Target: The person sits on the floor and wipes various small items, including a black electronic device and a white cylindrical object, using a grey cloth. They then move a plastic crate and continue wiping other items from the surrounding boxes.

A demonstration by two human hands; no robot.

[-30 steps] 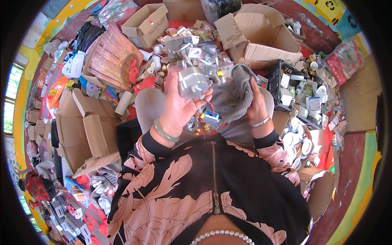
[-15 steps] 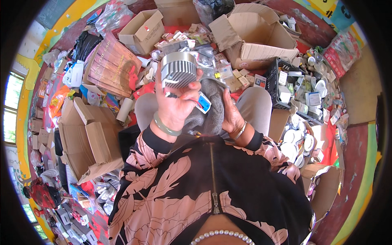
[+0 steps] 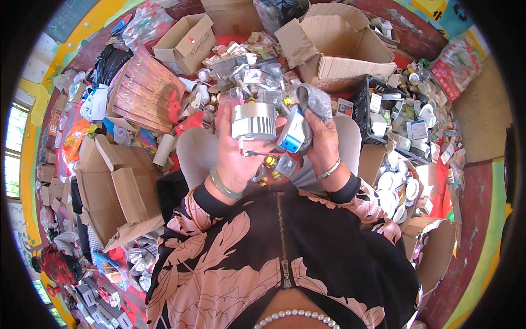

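Note:
My left hand (image 3: 231,162) is closed around a round silver downlight with a finned metal body (image 3: 253,122), held above my lap. A thin red and black wire (image 3: 257,154) hangs from the downlight. Just right of it is a small blue and white driver box (image 3: 292,131), between my two hands. My right hand (image 3: 324,143) grips a grey cloth (image 3: 316,101), bunched up against the driver box. Whether the right fingers also grip the box is hidden by the cloth. Small bulbs with yellow parts (image 3: 272,162) show below, between my knees.
Several small lamps and packets (image 3: 255,74) lie heaped ahead. An open carton (image 3: 350,60) stands far right, beside a black crate (image 3: 366,104) of light fittings. White round lamps (image 3: 390,192) fill a box at right. Another open carton (image 3: 118,186) is on the left.
The downlight has come down and right, turning so its smooth band shows. My right hand has lifted the grey cloth from my lap to the driver box, which has moved right.

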